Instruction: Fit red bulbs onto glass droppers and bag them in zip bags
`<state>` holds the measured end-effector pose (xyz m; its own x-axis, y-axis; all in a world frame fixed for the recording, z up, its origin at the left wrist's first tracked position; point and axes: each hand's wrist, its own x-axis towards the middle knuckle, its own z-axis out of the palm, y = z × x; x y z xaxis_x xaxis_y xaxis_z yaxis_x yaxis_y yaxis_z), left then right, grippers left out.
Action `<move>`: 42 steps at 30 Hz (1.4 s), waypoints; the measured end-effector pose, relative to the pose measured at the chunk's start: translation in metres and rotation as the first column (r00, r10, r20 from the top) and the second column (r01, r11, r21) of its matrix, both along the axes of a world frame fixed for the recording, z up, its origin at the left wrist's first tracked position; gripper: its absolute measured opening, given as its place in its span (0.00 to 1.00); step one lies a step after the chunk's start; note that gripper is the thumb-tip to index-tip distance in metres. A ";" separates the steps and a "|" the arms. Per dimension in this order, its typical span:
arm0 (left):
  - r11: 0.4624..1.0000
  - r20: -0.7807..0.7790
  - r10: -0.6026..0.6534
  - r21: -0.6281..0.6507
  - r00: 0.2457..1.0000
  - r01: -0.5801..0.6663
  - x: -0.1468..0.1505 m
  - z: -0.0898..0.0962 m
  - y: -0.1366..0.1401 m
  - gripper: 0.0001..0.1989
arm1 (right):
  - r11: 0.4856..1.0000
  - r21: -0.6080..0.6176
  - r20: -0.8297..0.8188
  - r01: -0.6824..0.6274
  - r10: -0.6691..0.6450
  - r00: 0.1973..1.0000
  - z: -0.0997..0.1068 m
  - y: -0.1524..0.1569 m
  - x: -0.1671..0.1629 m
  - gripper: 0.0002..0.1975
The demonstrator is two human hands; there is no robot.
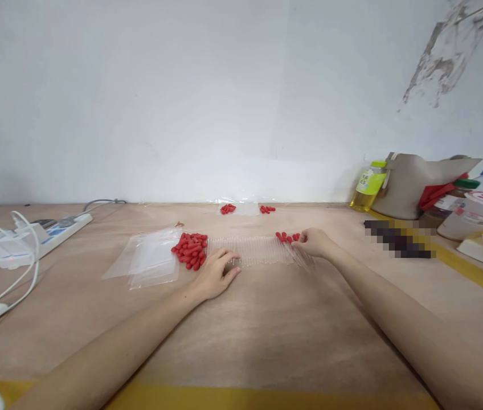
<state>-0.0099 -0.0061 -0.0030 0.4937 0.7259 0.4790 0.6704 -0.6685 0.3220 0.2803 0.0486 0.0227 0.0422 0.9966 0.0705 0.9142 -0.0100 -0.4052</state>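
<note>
A row of thin clear glass tubes lies side by side on the wooden table, in the middle of the head view. My left hand rests over the left end of that row, thumb and fingers apart. Just behind it sits a pile of red rubber dropper bulbs. At the right end of the row, several tubes bear red bulbs. There my right hand is closed in a pinch at a red rubber bulb; its fingers partly cover the bulb.
Clear plastic bags lie left of the pile. Near the wall are bagged red bulbs. A power strip with white cables is at left. A yellow-green bottle, a grey bag and a plastic tub stand at right.
</note>
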 end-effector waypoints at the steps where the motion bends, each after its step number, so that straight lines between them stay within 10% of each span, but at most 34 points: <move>1: 1.000 0.001 -0.002 0.003 1.000 0.002 0.000 0.000 0.000 0.11 | 1.000 -0.007 0.006 -0.015 0.015 1.000 -0.002 0.000 -0.001 0.12; 23: 1.000 0.006 -0.003 0.009 1.000 0.003 0.000 -0.001 0.001 0.09 | 0.983 0.082 -0.064 0.163 -0.158 0.985 -0.012 0.015 0.021 0.16; 31: 0.996 0.015 0.043 0.081 0.999 -0.044 0.001 -0.002 0.001 0.08 | 0.999 0.030 -0.067 0.040 -0.038 0.997 -0.010 0.006 0.003 0.10; 42: 0.835 -0.082 0.510 0.289 0.856 -0.469 -0.023 0.031 0.022 0.08 | 0.994 -0.038 0.046 0.101 -0.100 0.994 -0.003 -0.005 -0.014 0.11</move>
<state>-0.0332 0.0162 0.0277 0.1857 0.7576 0.6258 0.9572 -0.2834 0.0590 0.2663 0.0436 0.0197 0.1399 0.9896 0.0346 0.9248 -0.1181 -0.3616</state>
